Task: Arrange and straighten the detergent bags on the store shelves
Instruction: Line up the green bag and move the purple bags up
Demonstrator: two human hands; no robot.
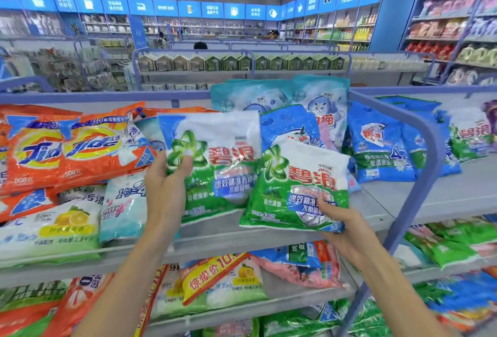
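Note:
Two green-and-white detergent bags stand side by side on the top shelf (430, 196). My left hand (165, 183) grips the left bag (215, 159) by its left edge, thumb on the front. My right hand (341, 226) holds the right bag (298, 186) at its lower right corner, fingers on the front. Both bags lean back slightly. Behind them stand blue bags (290, 127) and pale cat-print bags (322, 100).
Orange Tide bags (70, 148) and a lemon bag (51, 229) lie piled at left. Blue bags (382, 143) stand right of a curved blue shelf rail (427, 148). Lower shelves hold more mixed bags (223, 283). Other aisles lie beyond.

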